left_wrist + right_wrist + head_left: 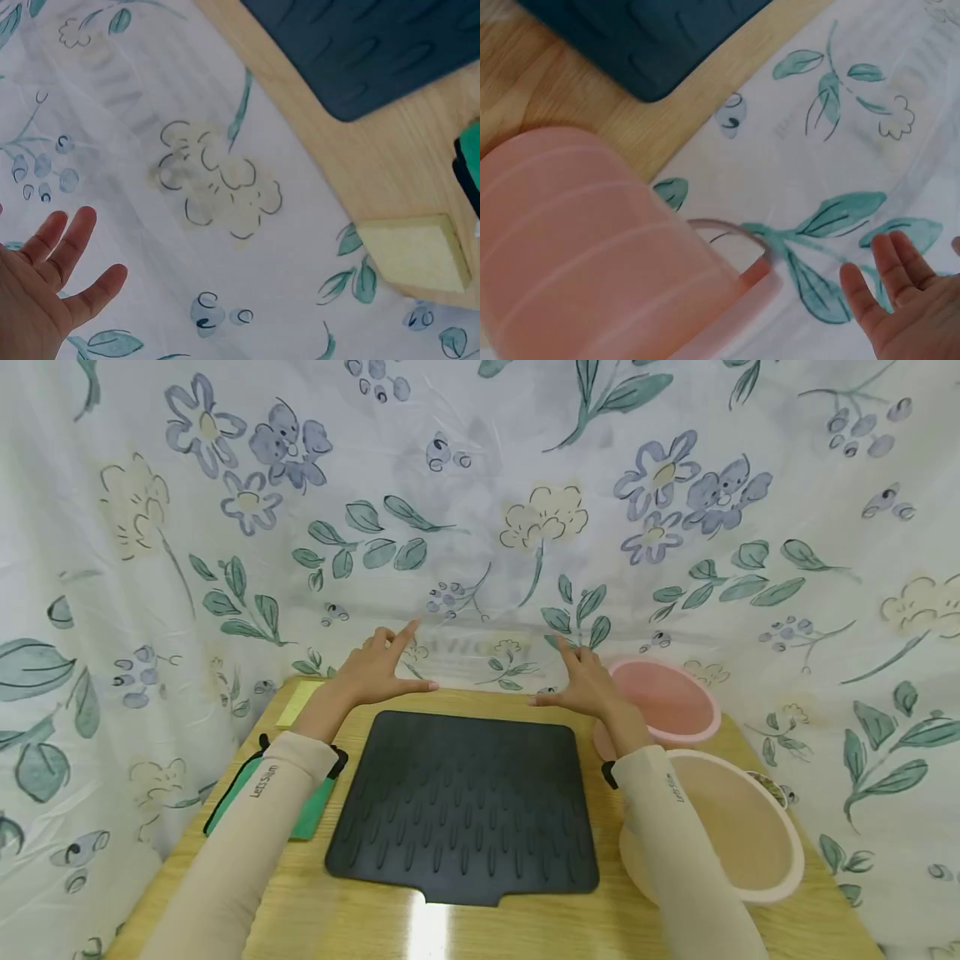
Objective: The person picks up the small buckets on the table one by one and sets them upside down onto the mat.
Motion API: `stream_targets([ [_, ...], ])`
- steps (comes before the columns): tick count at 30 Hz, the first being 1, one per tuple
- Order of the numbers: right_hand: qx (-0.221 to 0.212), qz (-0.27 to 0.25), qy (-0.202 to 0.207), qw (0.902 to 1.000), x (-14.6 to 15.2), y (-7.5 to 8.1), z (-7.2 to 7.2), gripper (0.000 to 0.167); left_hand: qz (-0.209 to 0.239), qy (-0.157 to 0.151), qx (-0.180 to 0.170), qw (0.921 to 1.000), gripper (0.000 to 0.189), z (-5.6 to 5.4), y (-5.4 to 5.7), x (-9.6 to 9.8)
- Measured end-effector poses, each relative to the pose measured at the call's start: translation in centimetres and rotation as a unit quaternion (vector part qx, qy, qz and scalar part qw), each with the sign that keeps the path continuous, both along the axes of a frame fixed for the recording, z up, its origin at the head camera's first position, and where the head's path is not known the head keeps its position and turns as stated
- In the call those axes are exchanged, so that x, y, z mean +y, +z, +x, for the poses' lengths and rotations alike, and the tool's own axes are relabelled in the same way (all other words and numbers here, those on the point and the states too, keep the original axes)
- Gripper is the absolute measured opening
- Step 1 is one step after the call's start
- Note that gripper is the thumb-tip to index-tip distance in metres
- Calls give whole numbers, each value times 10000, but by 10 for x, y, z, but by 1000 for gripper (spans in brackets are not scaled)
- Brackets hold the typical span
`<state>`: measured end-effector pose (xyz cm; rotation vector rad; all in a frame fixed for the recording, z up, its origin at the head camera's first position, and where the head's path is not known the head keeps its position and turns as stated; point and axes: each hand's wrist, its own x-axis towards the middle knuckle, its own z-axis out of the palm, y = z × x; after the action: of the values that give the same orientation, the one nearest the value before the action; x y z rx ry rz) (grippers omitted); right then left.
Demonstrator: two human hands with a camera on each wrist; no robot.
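Observation:
Both hands hover over the far part of the table with nothing in them. My left hand (pixel 381 670) has its thumb and fingers spread, above the far left corner of a black ridged drying mat (pixel 465 802). Opposite it, my right hand (pixel 585 683) is spread the same way near the mat's far right corner, beside a pink bucket (pixel 663 697). In the left wrist view the left hand (pixel 56 281) shows extended fingers against the floral curtain. The right hand (pixel 907 300) appears likewise in the right wrist view, with the pink bucket (pixel 592 247) close by.
A cream tub (pixel 731 827) stands at the right under the right forearm, with a small patterned item (pixel 768 789) behind it. A green cloth item with black edging (pixel 311 810) and a yellow sponge (pixel 298 702) lie at the left. A floral curtain (pixel 480 468) hangs behind the table.

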<state>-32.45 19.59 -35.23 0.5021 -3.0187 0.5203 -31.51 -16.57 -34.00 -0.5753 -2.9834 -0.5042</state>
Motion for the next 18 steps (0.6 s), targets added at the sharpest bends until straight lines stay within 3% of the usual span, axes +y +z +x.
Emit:
stream_targets([
  [13, -390, -112, 76, 9991, 19, 9, 12, 123, 85, 13, -60, 9999, 106, 15, 0, -18],
  [18, -452, -130, 212, 9987, 24, 17, 17, 120, -85, -96, -82, 9999, 107, 24, 1, -22],
])
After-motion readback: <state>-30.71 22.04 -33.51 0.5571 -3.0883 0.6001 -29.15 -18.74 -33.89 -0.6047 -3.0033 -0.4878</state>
